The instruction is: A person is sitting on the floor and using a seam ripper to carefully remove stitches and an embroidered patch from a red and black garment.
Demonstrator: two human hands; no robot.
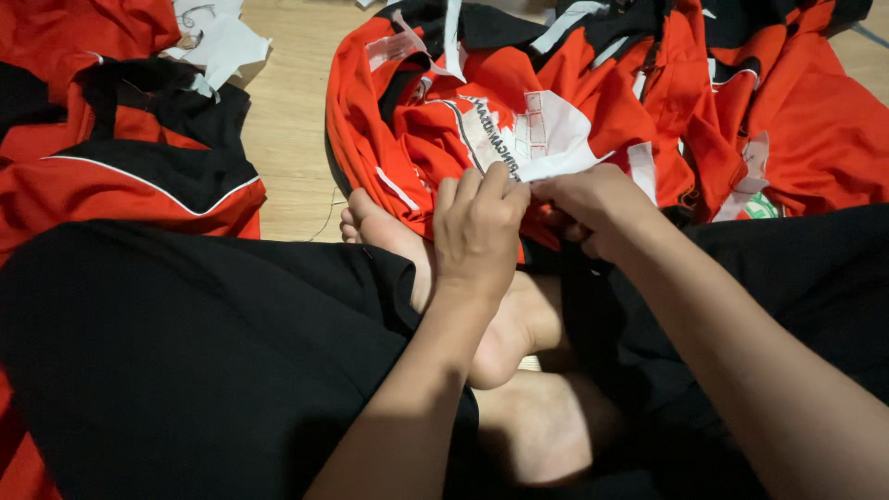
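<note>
Seated cross-legged on wooden floor (287, 111), bare feet (505, 324) crossed at centre of frame, black trousers (185, 352) filling lower left and right.

Left hand (480, 227), centre of frame: fingers curled tight, tips pinched onto lower edge of white fabric panel (546, 139). Back of hand toward camera; exact grip under the knuckles not visible.

Right hand (593, 204), just right of centre, touching the left: fingers bent and closed on the same white panel edge, thumb side hidden by the left hand.

White fabric panel: upper centre, just above both hands, printed in black along one curved border, attached to red and black garment (435, 102) bunched over the feet.

Heap of similar red and black garments (787, 102): upper right, spread across floor, white strips showing among folds, one small green-and-white tag near right edge of heap.

Second pile of red and black garments (130, 157): left edge, mid-height to top, thin white piping across black section.

Loose white fabric scraps (222, 42): upper left, lying on floor and partly on the left pile.
</note>
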